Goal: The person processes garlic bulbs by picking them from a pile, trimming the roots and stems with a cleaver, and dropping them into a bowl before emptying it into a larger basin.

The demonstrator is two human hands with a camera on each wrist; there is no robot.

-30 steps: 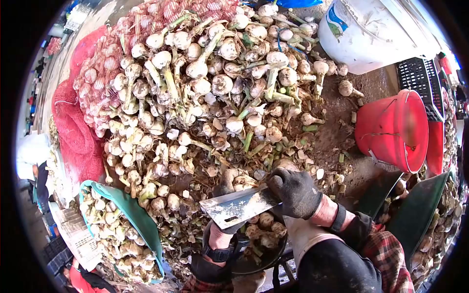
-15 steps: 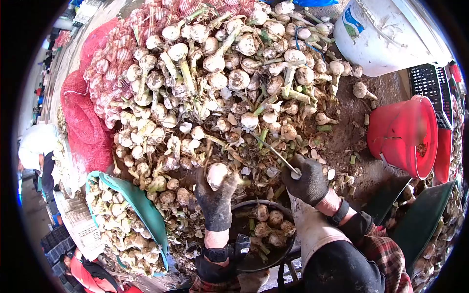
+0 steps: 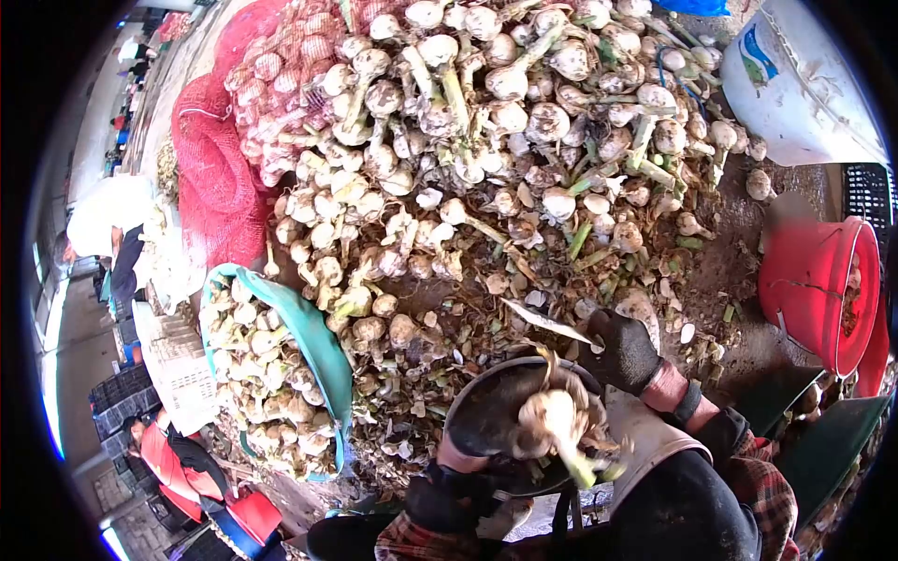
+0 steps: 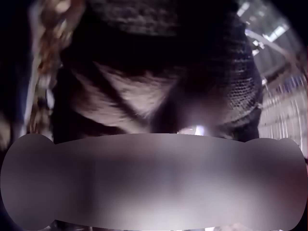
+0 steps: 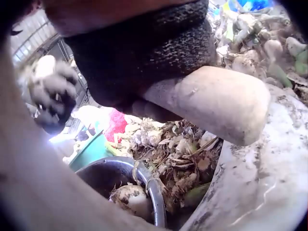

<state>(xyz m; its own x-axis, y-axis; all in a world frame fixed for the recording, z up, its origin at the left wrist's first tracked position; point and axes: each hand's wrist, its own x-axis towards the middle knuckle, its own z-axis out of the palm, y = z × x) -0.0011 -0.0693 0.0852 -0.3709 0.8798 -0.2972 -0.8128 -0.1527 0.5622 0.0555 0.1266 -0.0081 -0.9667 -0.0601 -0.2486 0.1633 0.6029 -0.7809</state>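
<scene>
My left hand (image 3: 494, 432), in a dark glove, reaches over the round dark basin (image 3: 456, 411). At its fingers is a motion-blurred garlic (image 3: 554, 416) with papery skin and a green stem, overlapping the basin's right side. In the right wrist view the gloved left hand (image 5: 52, 96) appears blurred, with a pale bulb (image 5: 44, 66) at its fingers. My right hand (image 3: 622, 351), also gloved, grips a broad-bladed knife (image 3: 547, 323), its blade pointing left above the peelings. The pale knife handle (image 5: 216, 103) sticks out of the right fist.
A large heap of garlic (image 3: 524, 122) lies ahead, beside red mesh sacks (image 3: 220, 178). At left stands a green-rimmed container (image 3: 304, 327) full of garlic. On the right are a red bucket (image 3: 804, 290) and white tub (image 3: 795, 93). Another person (image 3: 173, 458) is at lower left.
First the blade lay against the garlic in the left hand; then that hand held a pale bulb left of the basin. Now it is over the basin with stemmed garlic. The view has shifted left.
</scene>
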